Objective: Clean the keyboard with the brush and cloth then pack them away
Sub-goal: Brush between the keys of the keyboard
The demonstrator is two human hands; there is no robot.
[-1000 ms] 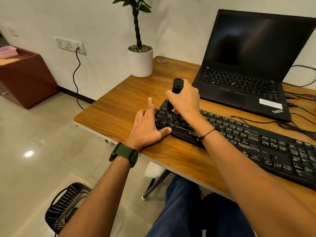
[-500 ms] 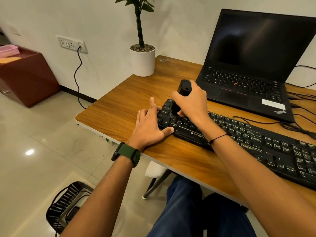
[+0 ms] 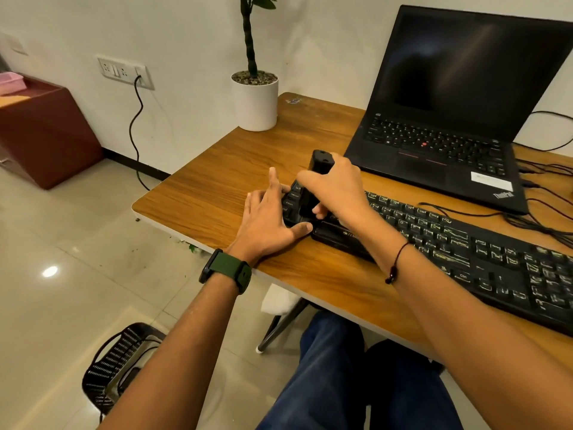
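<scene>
Gripping brush (image 3: pixel 316 178) upright in right hand (image 3: pixel 336 190) on keyboard (image 3: pixel 449 243) | left hand (image 3: pixel 266 221) flat, fingers straight, at keyboard's 9 o'clock end on worktop (image 3: pixel 217 187)

The desk (image 3: pixel 217 187) has a warm wood-grain top with a smooth, faintly glossy finish and a pale edge band. The keyboard (image 3: pixel 465 243) and the brush (image 3: pixel 321 161) look like matt black plastic, the laptop (image 3: pixel 434 162) has a matt black shell and a glossy dark screen, and the plant pot (image 3: pixel 255 103) is smooth matt white. The floor (image 3: pixel 62 243) is glossy pale tile, the watch strap (image 3: pixel 228 270) looks like matt green rubber, and the trousers (image 3: pixel 325 383) are blue denim cloth.
</scene>
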